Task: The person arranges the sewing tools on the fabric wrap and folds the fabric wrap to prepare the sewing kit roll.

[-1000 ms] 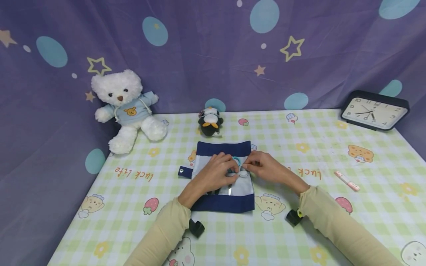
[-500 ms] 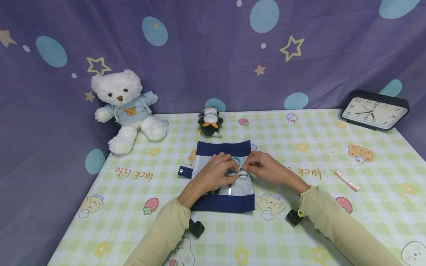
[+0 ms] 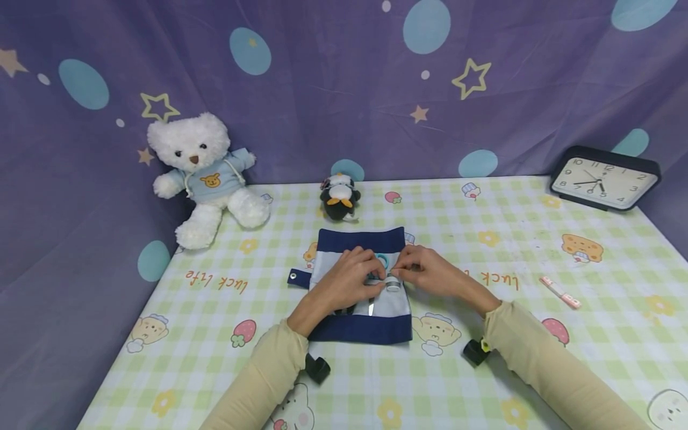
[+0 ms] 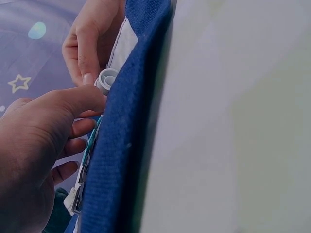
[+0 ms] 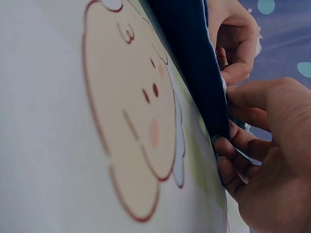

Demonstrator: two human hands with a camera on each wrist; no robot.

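Observation:
In the head view an unrolled navy and white fabric sewing kit lies on the table. Scissors with turquoise handles are in it, partly under the left hand. A small white spool sits at the kit's right side, by a white band; its hollow round end shows in the left wrist view. My left hand reaches over the kit, curled fingertips at the spool's left end. From the right, the thumb and index finger of my right hand pinch at the spool's far side. Fingers partly hide the contact.
A white teddy bear sits at the back left, with a penguin plush behind the kit. A black-framed clock stands back right. A small pink and white strip lies right of the hands. A snap strap sticks out left.
The spool has come a little more into view below the right fingertips, shifting slightly toward me. Both hands have stayed nearly in place, with only small right-finger movements.

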